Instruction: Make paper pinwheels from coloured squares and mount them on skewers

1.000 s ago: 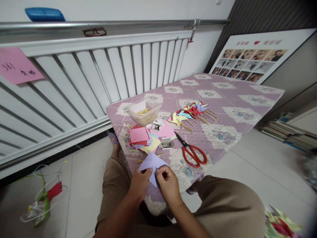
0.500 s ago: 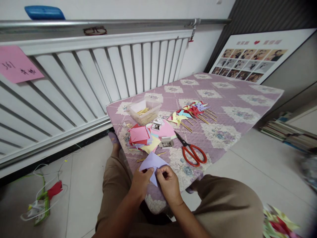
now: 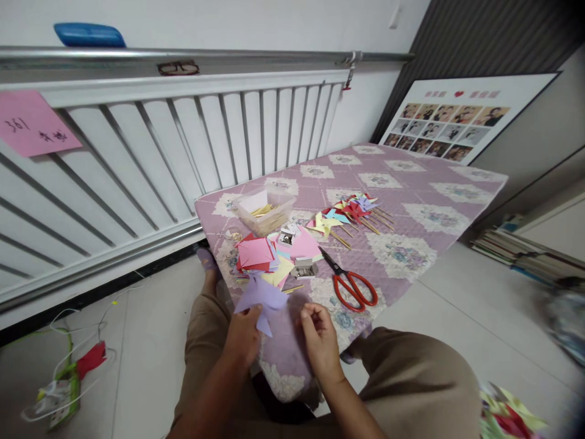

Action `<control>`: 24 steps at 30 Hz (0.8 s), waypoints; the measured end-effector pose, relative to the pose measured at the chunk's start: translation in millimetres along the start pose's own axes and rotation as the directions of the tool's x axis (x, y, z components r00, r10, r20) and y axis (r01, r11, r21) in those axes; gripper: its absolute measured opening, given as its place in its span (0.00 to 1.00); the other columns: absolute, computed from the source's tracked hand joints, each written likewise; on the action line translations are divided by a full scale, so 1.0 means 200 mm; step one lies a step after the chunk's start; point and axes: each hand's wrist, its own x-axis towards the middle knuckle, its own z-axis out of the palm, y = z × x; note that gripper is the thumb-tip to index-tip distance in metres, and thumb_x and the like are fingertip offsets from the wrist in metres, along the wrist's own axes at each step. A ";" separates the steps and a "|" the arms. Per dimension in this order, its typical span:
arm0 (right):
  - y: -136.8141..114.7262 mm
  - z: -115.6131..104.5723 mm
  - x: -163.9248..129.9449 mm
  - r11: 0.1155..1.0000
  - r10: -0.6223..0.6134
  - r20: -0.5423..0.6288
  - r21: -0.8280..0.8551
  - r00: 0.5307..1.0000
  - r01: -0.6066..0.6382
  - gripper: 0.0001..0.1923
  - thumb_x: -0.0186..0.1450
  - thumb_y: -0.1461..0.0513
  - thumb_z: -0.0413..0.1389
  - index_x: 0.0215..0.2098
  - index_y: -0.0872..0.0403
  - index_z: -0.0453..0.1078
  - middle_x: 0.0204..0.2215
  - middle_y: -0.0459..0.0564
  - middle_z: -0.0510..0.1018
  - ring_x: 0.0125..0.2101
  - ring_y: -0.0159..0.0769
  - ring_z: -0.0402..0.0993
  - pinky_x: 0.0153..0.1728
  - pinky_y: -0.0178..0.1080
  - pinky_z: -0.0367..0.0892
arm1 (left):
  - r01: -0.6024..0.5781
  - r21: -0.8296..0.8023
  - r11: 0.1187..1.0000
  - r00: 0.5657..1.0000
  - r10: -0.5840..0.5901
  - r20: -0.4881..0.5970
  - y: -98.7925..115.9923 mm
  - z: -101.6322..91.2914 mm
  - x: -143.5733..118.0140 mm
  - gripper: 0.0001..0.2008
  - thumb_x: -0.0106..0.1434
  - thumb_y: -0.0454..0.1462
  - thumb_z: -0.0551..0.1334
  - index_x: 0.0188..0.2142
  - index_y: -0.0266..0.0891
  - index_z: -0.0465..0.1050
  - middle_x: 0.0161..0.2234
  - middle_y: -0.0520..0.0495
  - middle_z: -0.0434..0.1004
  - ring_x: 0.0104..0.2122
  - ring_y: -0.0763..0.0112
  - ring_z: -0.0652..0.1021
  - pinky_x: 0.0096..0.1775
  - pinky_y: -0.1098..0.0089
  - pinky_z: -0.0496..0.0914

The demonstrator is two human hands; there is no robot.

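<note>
My left hand [image 3: 243,337] pinches a lavender paper pinwheel piece [image 3: 262,297] with folded and loose points, over the table's near corner. To its right, my right hand [image 3: 320,335] is apart from the paper, thumb and fingertips pressed together; whatever they hold, if anything, is too small to make out. Just beyond the paper lies a stack of coloured paper squares [image 3: 256,253], pink on top. Beside it stand small open boxes of metal pins [image 3: 305,270]. Red-handled scissors [image 3: 351,289] lie open to the right of my right hand.
A clear plastic box [image 3: 265,213] holds thin wooden sticks. Finished pinwheels on sticks [image 3: 351,213] lie farther back on the flowered tablecloth [image 3: 393,244]. A white radiator [image 3: 256,134] runs along the wall. More pinwheels [image 3: 512,414] are at lower right, and a power strip [image 3: 64,396] lies on the floor.
Both hands were together on the lavender paper. My left hand has moved left with it, my right hand has come off it, and the view has shifted slightly.
</note>
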 end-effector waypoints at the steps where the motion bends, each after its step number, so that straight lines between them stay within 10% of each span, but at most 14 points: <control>1: 0.01 -0.02 0.02 1.000 0.015 -0.019 0.004 1.000 -0.015 0.11 0.62 0.53 0.54 0.36 0.52 0.67 0.27 0.47 0.74 0.27 0.37 0.70 0.30 0.38 0.68 | -0.026 -0.064 0.998 0.999 0.024 -0.030 0.03 -0.02 0.01 0.02 0.52 0.33 0.64 0.26 0.38 0.71 0.24 0.50 0.75 0.24 0.73 0.74 0.27 0.74 0.69; 9: 0.03 -0.09 0.12 0.999 0.015 0.063 -0.049 0.998 -0.012 0.12 0.59 0.53 0.59 0.31 0.53 0.73 0.23 0.47 0.75 0.26 0.39 0.70 0.26 0.37 0.66 | -0.045 -0.351 0.935 0.998 0.030 -0.048 0.07 -0.07 0.03 0.10 0.48 0.30 0.66 0.33 0.36 0.72 0.30 0.51 0.78 0.27 0.74 0.76 0.30 0.74 0.72; 24: -0.03 -0.14 0.08 0.998 0.022 0.358 0.053 0.933 -0.043 0.13 0.61 0.56 0.58 0.42 0.52 0.72 0.31 0.49 0.79 0.32 0.39 0.75 0.33 0.39 0.71 | 0.124 0.104 0.987 0.949 -0.149 0.278 0.00 -0.02 -0.05 0.06 0.48 0.31 0.63 0.28 0.36 0.75 0.23 0.50 0.75 0.21 0.71 0.72 0.24 0.71 0.67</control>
